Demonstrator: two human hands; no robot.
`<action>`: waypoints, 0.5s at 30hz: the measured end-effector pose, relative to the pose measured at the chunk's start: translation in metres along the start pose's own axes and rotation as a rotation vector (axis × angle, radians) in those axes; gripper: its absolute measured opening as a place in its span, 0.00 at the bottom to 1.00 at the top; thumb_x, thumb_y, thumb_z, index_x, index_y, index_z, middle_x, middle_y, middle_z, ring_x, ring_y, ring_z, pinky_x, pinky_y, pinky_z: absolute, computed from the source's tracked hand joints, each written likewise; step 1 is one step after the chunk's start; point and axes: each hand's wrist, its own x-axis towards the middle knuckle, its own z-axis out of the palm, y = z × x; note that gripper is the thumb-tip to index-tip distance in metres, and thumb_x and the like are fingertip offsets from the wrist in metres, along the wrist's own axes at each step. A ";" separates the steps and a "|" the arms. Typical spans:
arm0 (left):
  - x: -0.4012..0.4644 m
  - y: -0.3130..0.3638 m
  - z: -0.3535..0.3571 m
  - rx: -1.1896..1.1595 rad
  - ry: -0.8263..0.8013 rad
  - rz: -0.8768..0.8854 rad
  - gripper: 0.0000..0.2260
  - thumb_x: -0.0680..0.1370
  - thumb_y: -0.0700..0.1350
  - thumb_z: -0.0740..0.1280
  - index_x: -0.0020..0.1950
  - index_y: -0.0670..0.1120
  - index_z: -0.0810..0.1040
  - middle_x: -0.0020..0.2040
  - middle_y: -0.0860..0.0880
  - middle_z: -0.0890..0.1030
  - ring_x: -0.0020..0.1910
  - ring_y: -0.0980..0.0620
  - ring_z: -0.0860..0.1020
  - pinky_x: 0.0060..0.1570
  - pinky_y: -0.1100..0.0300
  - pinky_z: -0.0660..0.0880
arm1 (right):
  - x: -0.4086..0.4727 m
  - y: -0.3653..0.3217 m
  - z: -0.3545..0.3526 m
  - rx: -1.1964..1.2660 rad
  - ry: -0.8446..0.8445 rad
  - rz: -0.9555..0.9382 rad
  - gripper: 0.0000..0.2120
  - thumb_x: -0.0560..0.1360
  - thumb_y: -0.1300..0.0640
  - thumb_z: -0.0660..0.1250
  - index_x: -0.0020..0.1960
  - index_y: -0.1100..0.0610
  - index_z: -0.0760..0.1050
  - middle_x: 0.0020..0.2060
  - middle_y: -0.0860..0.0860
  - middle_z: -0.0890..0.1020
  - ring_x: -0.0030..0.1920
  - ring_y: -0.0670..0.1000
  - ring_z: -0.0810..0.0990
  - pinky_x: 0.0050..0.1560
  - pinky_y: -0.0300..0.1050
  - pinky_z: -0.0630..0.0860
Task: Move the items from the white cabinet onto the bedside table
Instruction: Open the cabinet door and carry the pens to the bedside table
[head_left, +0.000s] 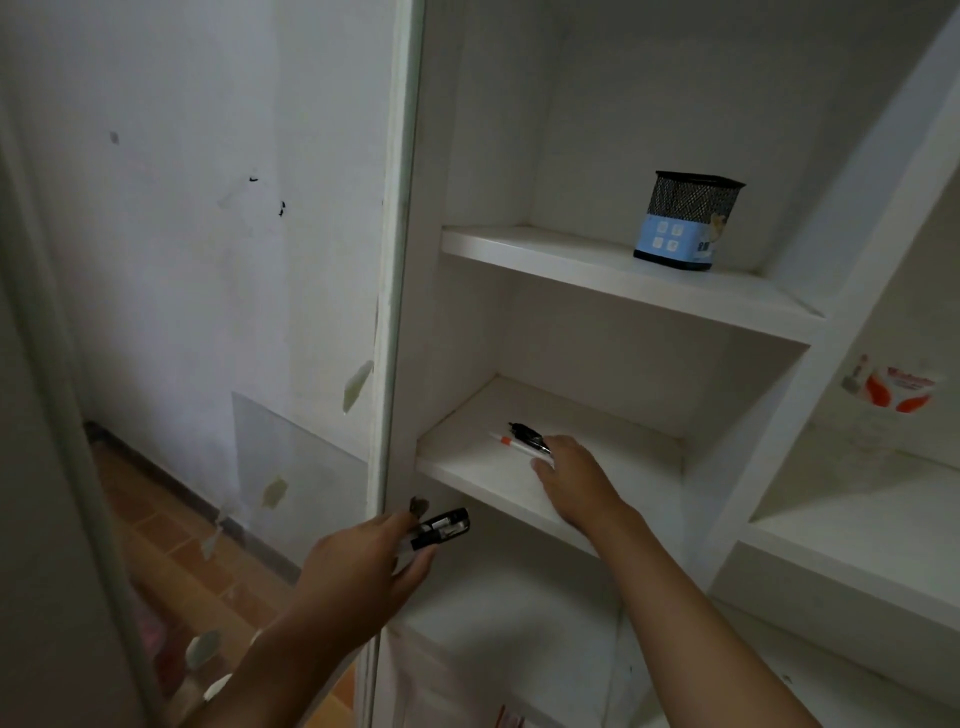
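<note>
Reaching into the white wooden cabinet (613, 291), the person's right hand (576, 480) lies palm down on the middle shelf (467, 457), fingers fairly straight and close together, their tips touching two pens: one slim white pen with an orange band (511, 443) and one black pen (530, 432) just behind it. Whether the fingers actually pinch either pen cannot be told.

Lower and to the left, at the cabinet's front edge, the left hand (363, 558) curls its fingers around a small bundle of black-and-white markers or pens (439, 531); their count is unclear.

One black wire-mesh pen holder with a light blue label (685, 221) stands upright on the shelf above.
</note>
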 end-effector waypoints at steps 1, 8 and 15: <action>0.000 0.000 0.000 0.003 -0.004 -0.004 0.13 0.81 0.65 0.58 0.59 0.60 0.73 0.42 0.60 0.76 0.36 0.62 0.75 0.34 0.70 0.67 | 0.001 -0.002 0.000 0.010 -0.002 0.001 0.17 0.83 0.52 0.62 0.69 0.58 0.75 0.60 0.55 0.78 0.59 0.57 0.78 0.62 0.54 0.76; -0.003 0.000 0.000 0.012 0.015 -0.012 0.13 0.81 0.65 0.58 0.58 0.60 0.74 0.42 0.60 0.76 0.34 0.63 0.73 0.32 0.69 0.64 | 0.009 -0.006 0.006 0.026 -0.013 -0.030 0.17 0.84 0.58 0.61 0.71 0.61 0.73 0.64 0.57 0.78 0.61 0.58 0.78 0.61 0.47 0.74; -0.002 0.003 0.002 0.009 0.004 -0.012 0.13 0.81 0.66 0.58 0.57 0.60 0.74 0.39 0.59 0.74 0.34 0.61 0.74 0.33 0.69 0.64 | 0.012 -0.013 0.003 0.050 -0.046 -0.106 0.14 0.84 0.59 0.62 0.68 0.60 0.75 0.60 0.55 0.78 0.56 0.54 0.78 0.52 0.42 0.69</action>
